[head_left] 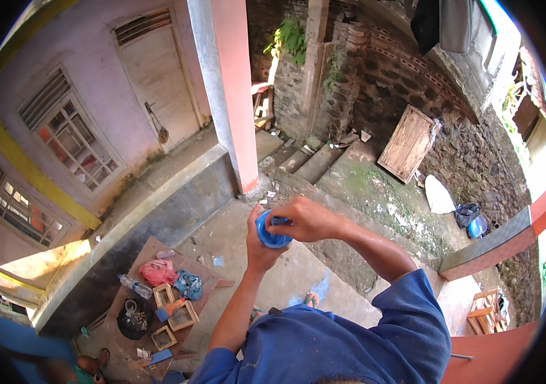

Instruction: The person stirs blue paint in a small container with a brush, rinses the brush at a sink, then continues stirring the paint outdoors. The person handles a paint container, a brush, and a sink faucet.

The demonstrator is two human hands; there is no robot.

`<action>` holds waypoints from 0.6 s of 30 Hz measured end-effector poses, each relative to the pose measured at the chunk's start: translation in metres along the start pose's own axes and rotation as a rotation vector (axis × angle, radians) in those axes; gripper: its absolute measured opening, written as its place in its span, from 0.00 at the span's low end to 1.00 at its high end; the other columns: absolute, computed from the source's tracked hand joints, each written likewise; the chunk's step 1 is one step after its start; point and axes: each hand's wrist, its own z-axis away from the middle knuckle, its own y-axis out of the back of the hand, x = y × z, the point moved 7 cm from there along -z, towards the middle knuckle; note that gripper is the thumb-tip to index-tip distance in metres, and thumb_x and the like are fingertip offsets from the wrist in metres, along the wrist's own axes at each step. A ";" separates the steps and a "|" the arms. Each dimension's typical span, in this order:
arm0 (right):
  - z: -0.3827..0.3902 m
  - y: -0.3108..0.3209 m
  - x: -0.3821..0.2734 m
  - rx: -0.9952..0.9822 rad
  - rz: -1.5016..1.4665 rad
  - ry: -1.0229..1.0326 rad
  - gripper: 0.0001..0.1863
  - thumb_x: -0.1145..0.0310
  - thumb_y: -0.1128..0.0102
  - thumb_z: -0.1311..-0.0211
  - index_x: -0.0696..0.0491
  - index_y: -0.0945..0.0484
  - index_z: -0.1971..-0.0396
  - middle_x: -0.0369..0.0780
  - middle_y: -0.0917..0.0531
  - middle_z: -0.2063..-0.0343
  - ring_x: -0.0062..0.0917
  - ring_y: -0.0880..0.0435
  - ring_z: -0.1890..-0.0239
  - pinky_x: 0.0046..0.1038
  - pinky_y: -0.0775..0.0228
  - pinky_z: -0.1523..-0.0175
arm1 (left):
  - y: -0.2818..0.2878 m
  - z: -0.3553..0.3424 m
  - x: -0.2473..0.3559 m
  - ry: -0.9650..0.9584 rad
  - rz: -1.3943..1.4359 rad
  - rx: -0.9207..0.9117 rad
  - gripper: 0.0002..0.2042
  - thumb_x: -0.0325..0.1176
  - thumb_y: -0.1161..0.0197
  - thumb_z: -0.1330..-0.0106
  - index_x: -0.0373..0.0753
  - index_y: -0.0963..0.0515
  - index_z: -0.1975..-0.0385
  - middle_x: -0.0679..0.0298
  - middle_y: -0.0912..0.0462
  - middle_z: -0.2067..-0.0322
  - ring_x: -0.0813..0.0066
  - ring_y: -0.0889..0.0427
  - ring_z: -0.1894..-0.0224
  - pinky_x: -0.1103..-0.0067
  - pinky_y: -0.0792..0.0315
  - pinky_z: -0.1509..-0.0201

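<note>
My left hand point(261, 254) is wrapped round a small blue cup-like container point(273, 241), held up in front of my chest. Over its mouth bends my right hand point(303, 218), fingers drawn together and reaching down at the rim. Whether these fingertips pinch something inside is hidden. A low wooden table point(151, 253) stands below and to the left of my hands. On it lie a pink cloth or bag point(158, 272), a crumpled blue-grey bag point(188, 285), a clear plastic bottle point(135, 286) and several small wooden frames point(184, 315).
A black bag or bowl point(133, 320) with small items is on the table. Another person point(87, 371) sits at the lower left. A pink pillar point(238, 128) rises ahead, beside steps point(314, 163). A wooden panel point(407, 144) leans against the stone wall at the right.
</note>
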 end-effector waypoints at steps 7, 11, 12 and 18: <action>-0.001 0.001 0.004 0.057 -0.009 -0.028 0.09 0.64 0.34 0.35 0.53 0.16 0.61 0.51 0.16 0.76 0.51 0.16 0.72 0.45 0.25 0.64 | -0.001 0.000 -0.006 -0.009 0.035 0.001 0.58 0.21 0.18 0.54 0.38 0.51 0.23 0.54 0.25 0.39 0.65 0.20 0.39 0.70 0.24 0.35; 0.001 0.001 0.002 -0.085 0.047 -0.059 0.08 0.68 0.34 0.33 0.55 0.16 0.59 0.51 0.15 0.74 0.48 0.15 0.70 0.42 0.25 0.64 | 0.006 0.003 -0.005 0.016 0.009 0.028 0.58 0.21 0.17 0.54 0.39 0.50 0.23 0.55 0.25 0.39 0.64 0.20 0.40 0.70 0.24 0.35; -0.002 0.003 0.002 -0.024 0.044 -0.041 0.08 0.68 0.34 0.33 0.55 0.16 0.59 0.51 0.15 0.74 0.48 0.15 0.70 0.42 0.25 0.64 | 0.008 0.004 -0.005 0.009 -0.019 0.043 0.58 0.21 0.17 0.55 0.39 0.50 0.23 0.55 0.25 0.39 0.64 0.20 0.40 0.70 0.24 0.34; -0.005 0.003 -0.007 -0.087 -0.017 -0.026 0.08 0.69 0.34 0.33 0.55 0.16 0.58 0.50 0.15 0.74 0.46 0.14 0.71 0.40 0.25 0.64 | 0.012 0.002 0.003 -0.014 -0.076 0.040 0.57 0.23 0.16 0.55 0.38 0.48 0.24 0.53 0.25 0.39 0.63 0.21 0.39 0.69 0.25 0.34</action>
